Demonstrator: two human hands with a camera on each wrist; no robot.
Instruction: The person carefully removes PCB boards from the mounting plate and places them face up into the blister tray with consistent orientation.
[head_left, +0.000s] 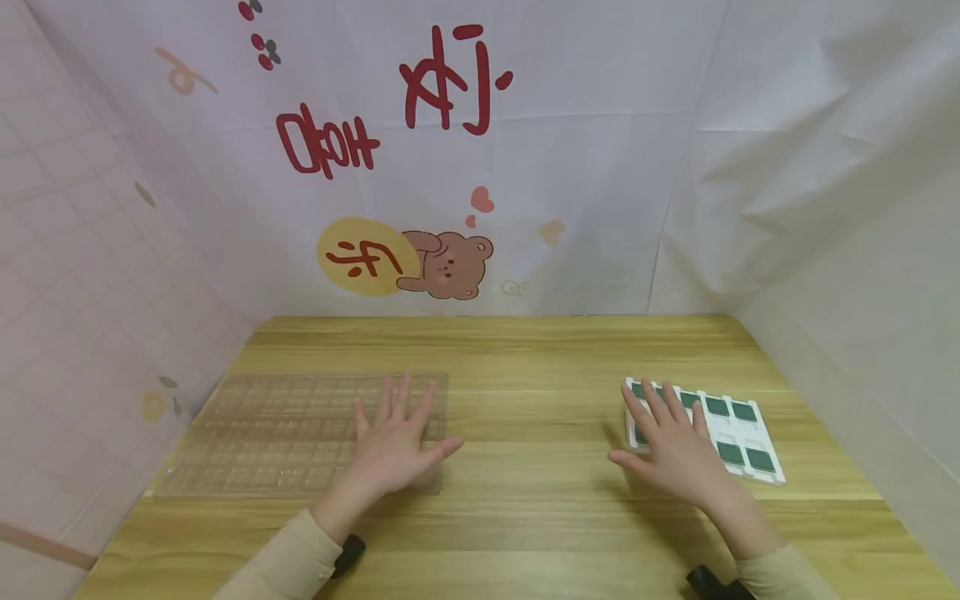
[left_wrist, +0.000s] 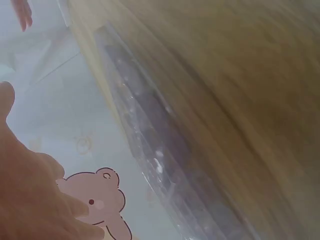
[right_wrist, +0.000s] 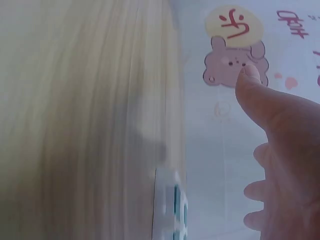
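Note:
My left hand (head_left: 397, 450) is spread flat with straight fingers over the right end of a clear plastic tray (head_left: 292, 425) divided into many small compartments. In the left wrist view the tray (left_wrist: 150, 135) lies below the hand (left_wrist: 30, 195), with a gap between them. On the other side, my right hand (head_left: 678, 454) spreads its fingers above a white tray (head_left: 750, 437) holding several dark green rectangular pieces (head_left: 760, 460). The right wrist view shows that hand (right_wrist: 295, 150) apart from the white tray (right_wrist: 162, 210). Neither hand holds anything. The hands hide parts of both trays.
Both trays lie on a wooden table (head_left: 525, 467). A white cloth (head_left: 585, 167) printed with a bear (head_left: 453, 267) and red characters hangs behind the table's far edge. More cloth closes off the left and right sides. Dark straps or mounts (head_left: 348, 554) sit at the wrists.

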